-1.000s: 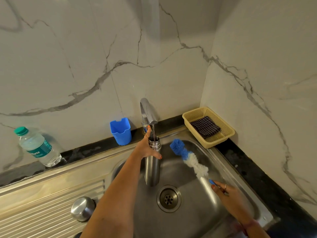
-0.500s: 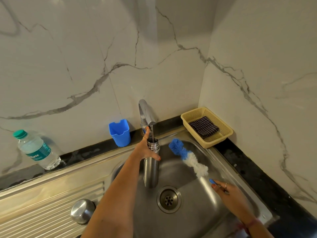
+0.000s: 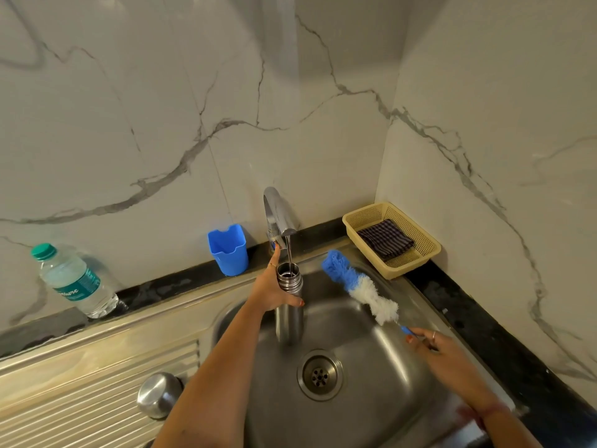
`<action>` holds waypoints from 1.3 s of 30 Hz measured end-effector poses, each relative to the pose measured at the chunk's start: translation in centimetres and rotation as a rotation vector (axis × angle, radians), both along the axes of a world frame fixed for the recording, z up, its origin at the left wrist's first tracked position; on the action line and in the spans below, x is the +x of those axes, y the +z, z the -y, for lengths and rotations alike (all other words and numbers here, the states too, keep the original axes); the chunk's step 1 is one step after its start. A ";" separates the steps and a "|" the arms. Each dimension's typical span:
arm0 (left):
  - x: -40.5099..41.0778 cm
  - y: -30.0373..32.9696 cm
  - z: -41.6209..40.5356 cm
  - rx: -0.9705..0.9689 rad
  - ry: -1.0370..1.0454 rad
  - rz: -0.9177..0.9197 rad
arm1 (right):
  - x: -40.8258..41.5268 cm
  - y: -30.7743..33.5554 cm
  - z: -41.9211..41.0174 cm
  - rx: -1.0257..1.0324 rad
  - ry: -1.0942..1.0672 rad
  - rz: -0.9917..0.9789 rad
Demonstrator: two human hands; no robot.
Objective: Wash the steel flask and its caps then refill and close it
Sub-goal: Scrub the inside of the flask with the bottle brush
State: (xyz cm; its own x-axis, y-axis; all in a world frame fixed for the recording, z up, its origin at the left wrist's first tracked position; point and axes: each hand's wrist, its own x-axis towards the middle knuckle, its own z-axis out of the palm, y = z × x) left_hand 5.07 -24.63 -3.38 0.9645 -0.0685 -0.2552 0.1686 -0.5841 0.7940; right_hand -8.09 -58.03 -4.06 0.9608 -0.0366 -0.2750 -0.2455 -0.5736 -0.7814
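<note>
While a thin stream of water [image 3: 290, 253] falls from the chrome tap [image 3: 277, 212] straight into its open mouth, the steel flask [image 3: 289, 305] stands upright over the sink [image 3: 381, 376], just behind the drain [image 3: 320, 375]. The left hand [image 3: 273, 289] grasps it round the neck below the threaded rim, fingers wrapped behind it, thumb tip showing at its front, index finger raised toward the tap's base. The right hand [image 3: 434, 345] pinches the thin blue handle of a bottle brush [image 3: 360, 287], whose fluffy head, blue at the far end and white nearer the handle, slants up over the right side of the basin, apart from the flask. A ring shows on one finger of that hand.

A rounded steel cap [image 3: 159, 395] sits on the ribbed drainboard [image 3: 97, 399] to the left of the basin, well apart from the flask. On the dark tabletop [image 3: 478, 321] strip behind the sink, a blue plastic holder [image 3: 228, 249] stands just left of the tap. Further left a clear water bottle [image 3: 75, 281] with a green lid and teal label leans against the marble wall [image 3: 129, 108]. In the back right corner a yellow basket [image 3: 429, 250] holds a folded dark checked cloth [image 3: 385, 238]
</note>
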 end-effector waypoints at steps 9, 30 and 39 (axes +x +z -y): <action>-3.3 -1.6 0.3 -0.059 0.243 0.091 | 1.3 2.5 1.3 -0.025 0.089 -0.042; -5.5 -1.5 0.4 -0.057 0.187 0.186 | 8.1 15.7 2.8 -0.286 0.600 -0.107; -5.3 -0.9 0.0 0.000 0.083 0.178 | 13.9 24.7 -2.4 -0.924 0.982 0.026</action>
